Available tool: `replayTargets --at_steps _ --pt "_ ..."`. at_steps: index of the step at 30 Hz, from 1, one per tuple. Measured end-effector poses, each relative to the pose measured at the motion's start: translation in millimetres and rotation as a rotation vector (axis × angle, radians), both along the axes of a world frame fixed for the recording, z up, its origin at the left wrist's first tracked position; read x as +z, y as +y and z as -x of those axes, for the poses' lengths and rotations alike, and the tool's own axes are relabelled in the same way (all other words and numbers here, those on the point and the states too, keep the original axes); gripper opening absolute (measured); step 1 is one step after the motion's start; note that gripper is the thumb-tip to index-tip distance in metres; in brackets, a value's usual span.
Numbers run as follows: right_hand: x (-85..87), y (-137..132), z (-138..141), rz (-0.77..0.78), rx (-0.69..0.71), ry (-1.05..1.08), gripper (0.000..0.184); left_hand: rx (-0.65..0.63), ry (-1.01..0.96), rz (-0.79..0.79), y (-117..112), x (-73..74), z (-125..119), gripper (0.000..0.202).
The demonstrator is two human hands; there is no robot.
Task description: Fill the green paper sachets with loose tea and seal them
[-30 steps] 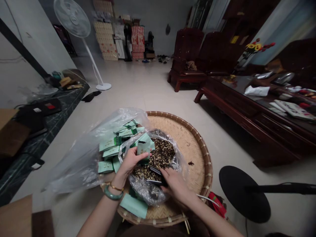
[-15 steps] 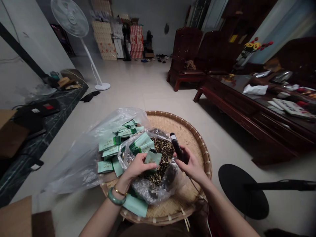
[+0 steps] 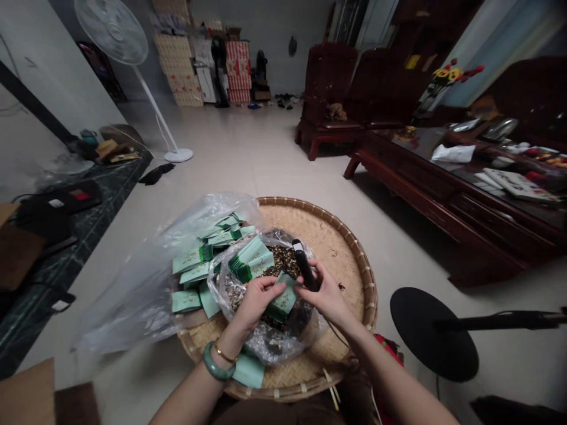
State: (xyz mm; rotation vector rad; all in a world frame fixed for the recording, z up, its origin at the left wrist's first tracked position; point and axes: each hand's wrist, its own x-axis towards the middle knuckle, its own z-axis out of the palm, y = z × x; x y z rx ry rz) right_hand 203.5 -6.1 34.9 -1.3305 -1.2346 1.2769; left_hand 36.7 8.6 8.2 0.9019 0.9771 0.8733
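Observation:
My left hand pinches a light green packet over an opened clear plastic bag. Dark and pale dried bits fill that bag. In my right hand is a slim black corded tool, shaped like a small hair straightener, tilted with its tip up and away from me. My right fingertips meet the packet's right edge; whether they grip it too, I cannot tell. A fanned stack of green packets rests on the bag's left side. Everything lies on a round woven bamboo tray.
More green packets lie left on a large clear plastic sheet hanging over the tray's edge. A black round stand base is on the floor at right. A dark wooden table and white fan stand farther off.
The packet in my left hand has turned more upright and moved right. My right hand and the black tool have come left and inward, closing up to the packet. The view has shifted slightly.

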Motion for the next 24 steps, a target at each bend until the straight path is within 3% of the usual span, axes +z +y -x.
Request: replayTargets --at_steps 19,24 --pt "-10.0 0 -3 0.003 -0.021 -0.029 0.045 0.117 -0.101 0.139 -8 -5.2 -8 0.033" --pt "-12.2 2 -23 -0.105 0.055 -0.191 0.054 0.101 -0.124 0.174 -6 -6.3 -5 0.035"
